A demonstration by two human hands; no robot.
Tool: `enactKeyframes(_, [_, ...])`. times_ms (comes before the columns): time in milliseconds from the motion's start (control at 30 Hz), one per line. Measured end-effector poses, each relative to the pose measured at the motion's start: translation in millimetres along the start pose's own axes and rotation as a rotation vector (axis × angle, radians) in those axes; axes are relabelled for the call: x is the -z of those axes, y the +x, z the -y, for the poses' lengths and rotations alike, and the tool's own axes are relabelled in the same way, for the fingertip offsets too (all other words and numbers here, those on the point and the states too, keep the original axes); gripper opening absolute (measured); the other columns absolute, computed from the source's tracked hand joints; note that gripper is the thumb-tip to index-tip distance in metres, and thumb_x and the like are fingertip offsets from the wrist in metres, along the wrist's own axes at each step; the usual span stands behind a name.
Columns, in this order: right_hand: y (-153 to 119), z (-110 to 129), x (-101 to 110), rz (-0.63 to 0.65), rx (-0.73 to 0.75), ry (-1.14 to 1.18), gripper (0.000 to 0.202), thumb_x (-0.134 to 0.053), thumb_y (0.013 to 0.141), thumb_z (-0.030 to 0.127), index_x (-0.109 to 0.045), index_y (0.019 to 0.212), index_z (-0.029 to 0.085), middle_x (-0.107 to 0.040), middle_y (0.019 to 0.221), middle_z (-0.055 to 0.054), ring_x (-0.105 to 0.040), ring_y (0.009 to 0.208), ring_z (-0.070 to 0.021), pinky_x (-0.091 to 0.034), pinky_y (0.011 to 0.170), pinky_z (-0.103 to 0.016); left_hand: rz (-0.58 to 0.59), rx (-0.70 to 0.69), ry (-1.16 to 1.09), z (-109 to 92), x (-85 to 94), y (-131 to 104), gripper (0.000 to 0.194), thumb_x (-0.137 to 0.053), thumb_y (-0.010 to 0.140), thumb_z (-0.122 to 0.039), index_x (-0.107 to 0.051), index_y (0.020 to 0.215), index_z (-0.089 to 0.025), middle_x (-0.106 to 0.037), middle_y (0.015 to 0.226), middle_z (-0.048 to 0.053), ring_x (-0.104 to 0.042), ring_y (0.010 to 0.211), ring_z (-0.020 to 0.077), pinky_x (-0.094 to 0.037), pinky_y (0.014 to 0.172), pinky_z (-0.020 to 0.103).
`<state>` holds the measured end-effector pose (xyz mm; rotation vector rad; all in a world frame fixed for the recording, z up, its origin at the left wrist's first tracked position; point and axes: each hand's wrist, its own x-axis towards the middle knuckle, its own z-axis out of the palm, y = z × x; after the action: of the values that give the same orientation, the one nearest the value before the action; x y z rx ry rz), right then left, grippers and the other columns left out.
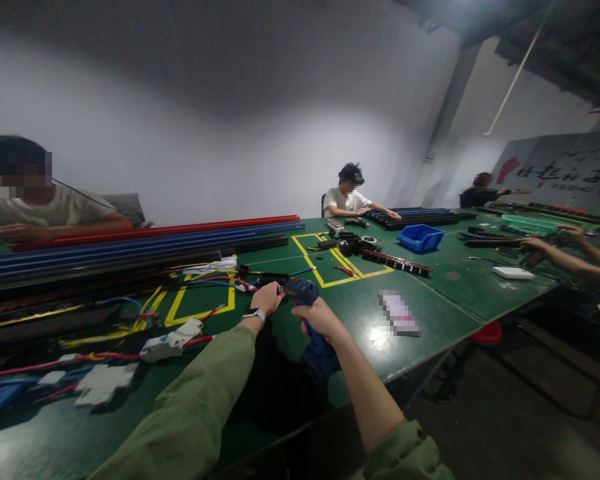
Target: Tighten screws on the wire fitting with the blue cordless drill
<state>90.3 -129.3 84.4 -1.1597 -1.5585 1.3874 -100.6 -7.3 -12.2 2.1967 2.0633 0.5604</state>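
Observation:
My right hand (321, 316) is wrapped round the grip of a blue cordless drill (303, 291), whose nose points left. The drill's blue base shows below my wrist, over the green table. Right at the drill's nose, my left hand (269, 298) has its fingers closed; what they pinch is too small and partly hidden. Beyond the left hand lie a black strip (269, 277) and red, blue and yellow wires (219, 281). White circuit breakers (173, 340) with thick red leads rest nearer, left of my sleeve.
Long red and blue rails (190, 233) are stacked along the table's far left. Yellow tape (325, 283) marks the green table (445, 300). A blue bin (420, 237), a phone (399, 313) and copper-lined strips (397, 261) lie to the right. Several people sit around the table.

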Motion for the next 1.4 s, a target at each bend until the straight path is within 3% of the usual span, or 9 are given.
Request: enactKeyframes(1400, [-5.8,3.4,-3.5,-0.032,0.014,0.019,0.009,-0.058,0.073,0.017,-0.050,0.069,0.018,-0.047,0.049,0.006,-0.047,0.034,-0.0094,-0.033,0.033,-0.019,-0.001,-0.008,-0.004,0.7,0.6,0.2,0.029,-0.049,0.092,-0.047,-0.060,0.103,-0.022,-0.068,0.105,0.008,-0.063,0.099,0.0206,-0.043,0.081,0.029])
